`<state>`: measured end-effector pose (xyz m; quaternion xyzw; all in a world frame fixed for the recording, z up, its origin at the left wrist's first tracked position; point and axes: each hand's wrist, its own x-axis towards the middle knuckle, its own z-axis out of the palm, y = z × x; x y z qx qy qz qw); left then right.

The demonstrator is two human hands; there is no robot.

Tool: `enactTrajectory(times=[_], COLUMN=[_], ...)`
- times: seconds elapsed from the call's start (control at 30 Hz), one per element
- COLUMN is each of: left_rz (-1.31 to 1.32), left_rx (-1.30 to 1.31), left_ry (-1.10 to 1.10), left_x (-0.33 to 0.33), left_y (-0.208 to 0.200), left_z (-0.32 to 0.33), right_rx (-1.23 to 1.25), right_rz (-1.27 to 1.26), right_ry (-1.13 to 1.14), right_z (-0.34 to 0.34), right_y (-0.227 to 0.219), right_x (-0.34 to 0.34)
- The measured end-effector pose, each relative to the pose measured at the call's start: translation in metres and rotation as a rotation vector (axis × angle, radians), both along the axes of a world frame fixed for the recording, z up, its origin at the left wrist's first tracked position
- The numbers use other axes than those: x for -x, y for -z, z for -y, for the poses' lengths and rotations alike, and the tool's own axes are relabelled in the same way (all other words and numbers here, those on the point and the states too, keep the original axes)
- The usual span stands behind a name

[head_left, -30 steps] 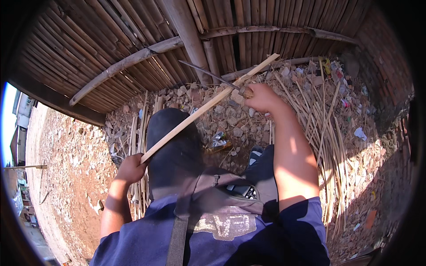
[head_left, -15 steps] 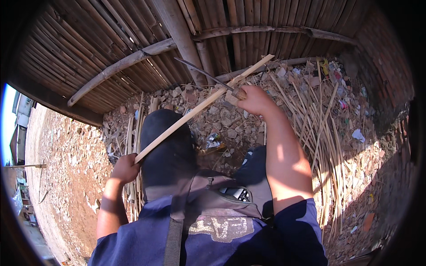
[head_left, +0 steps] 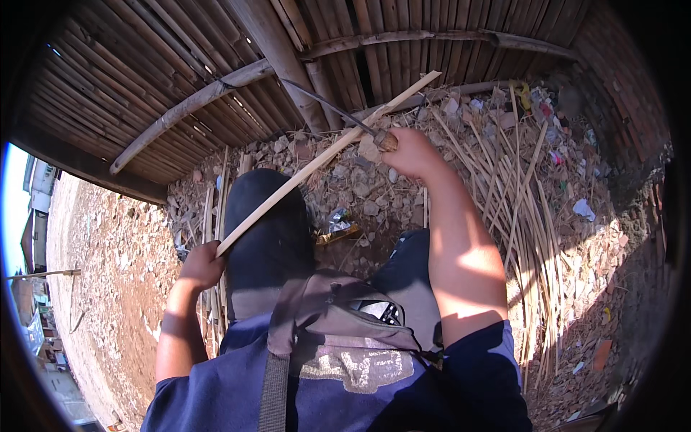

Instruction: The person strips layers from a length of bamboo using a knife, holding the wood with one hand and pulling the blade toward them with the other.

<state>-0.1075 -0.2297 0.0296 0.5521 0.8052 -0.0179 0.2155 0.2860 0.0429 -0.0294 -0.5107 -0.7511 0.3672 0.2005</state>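
A long pale bamboo strip [head_left: 306,173] slants across my raised knee, its far end up toward the slatted wall. My left hand [head_left: 202,266] is closed around its near end. My right hand [head_left: 412,153] is closed on the wooden handle of a knife [head_left: 332,106] with a long, narrow, dark blade. That blade crosses the strip near its far part and points up and left. Where exactly the edge meets the strip is too small to tell.
Several cut strips [head_left: 529,237] lie in a pile at my right, and a few more [head_left: 210,216] lie beside my left leg. Ahead stands a bamboo slat wall [head_left: 194,79] with poles. Rubble and litter [head_left: 371,191] cover the ground; a brick wall [head_left: 612,93] rises at right.
The right hand and knife have shifted slightly, and the blade looks turned a little. The strip still lies across my knee in my left hand. My view has moved slightly.
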Motion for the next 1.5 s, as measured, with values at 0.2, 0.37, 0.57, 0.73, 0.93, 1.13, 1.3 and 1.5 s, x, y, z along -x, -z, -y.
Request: enactTrajectory(times=[0.2, 0.37, 0.57, 0.73, 0.93, 1.13, 1.3, 1.5], left_rz=[0.010, -0.031, -0.035, -0.052, -0.006, -0.033, -0.035, -0.036], left_rx=[0.018, 0.023, 0.019, 0.013, 0.002, 0.005, -0.001, 0.004], left_ry=[-0.043, -0.028, -0.022, 0.015, -0.035, 0.001, -0.003, -0.012], left_x=[-0.004, -0.007, -0.005, -0.006, -0.015, -0.006, -0.009, -0.009], left_y=[-0.001, -0.002, 0.002, 0.002, -0.003, 0.004, 0.003, 0.002], left_z=[0.000, 0.000, 0.000, 0.002, 0.000, 0.004, 0.003, 0.005], right_rx=[-0.034, -0.013, -0.012, -0.042, -0.079, -0.065, -0.052, -0.058], right_rz=[-0.015, -0.023, -0.031, -0.028, 0.012, 0.008, 0.012, 0.021], right_ry=[-0.006, -0.004, 0.003, 0.008, -0.014, -0.015, -0.020, -0.030], right_z=[0.000, 0.001, 0.003, 0.004, 0.006, 0.003, 0.003, 0.004], right_y=[0.005, 0.007, 0.005, 0.006, 0.004, 0.009, 0.009, 0.007], right_x=[-0.002, -0.005, -0.007, -0.008, -0.009, -0.009, -0.010, -0.008])
